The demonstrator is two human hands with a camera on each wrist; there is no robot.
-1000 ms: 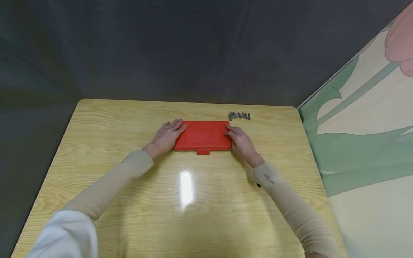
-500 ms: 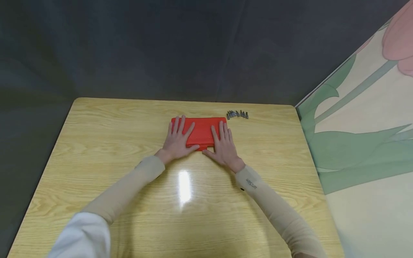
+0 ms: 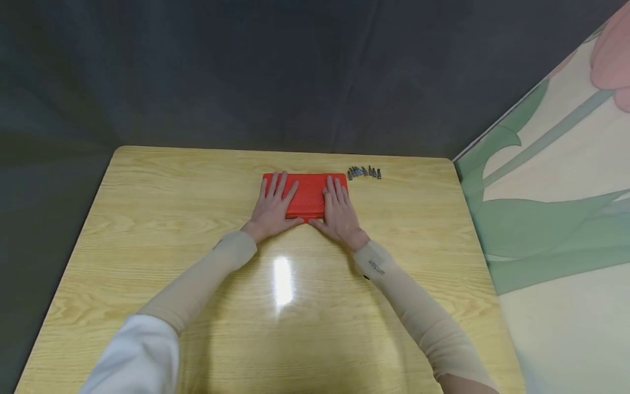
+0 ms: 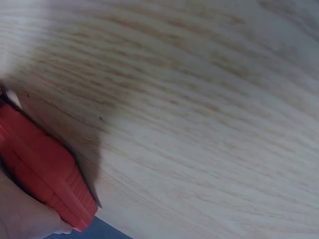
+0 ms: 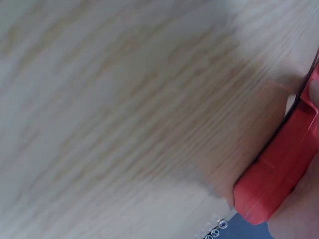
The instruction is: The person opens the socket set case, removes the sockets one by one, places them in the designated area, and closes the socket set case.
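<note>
The red case (image 3: pixel 307 196) lay flat at the table's (image 3: pixel 147 230) far middle, just left of a row of small metal bits (image 3: pixel 364 173). The left hand (image 3: pixel 273 207) and right hand (image 3: pixel 338 212) rested flat on its lid, fingers straight, gripping nothing. Even downward pressure from both palms seemed best, thumbs by the near edge.

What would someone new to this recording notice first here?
The bright red case stands out at once, lying flat toward the far middle of the pale wooden table. The left hand and the right hand both rest on its lid with straight fingers, side by side. Just past the case's far right corner lies a small row of dark metal bits.
</note>
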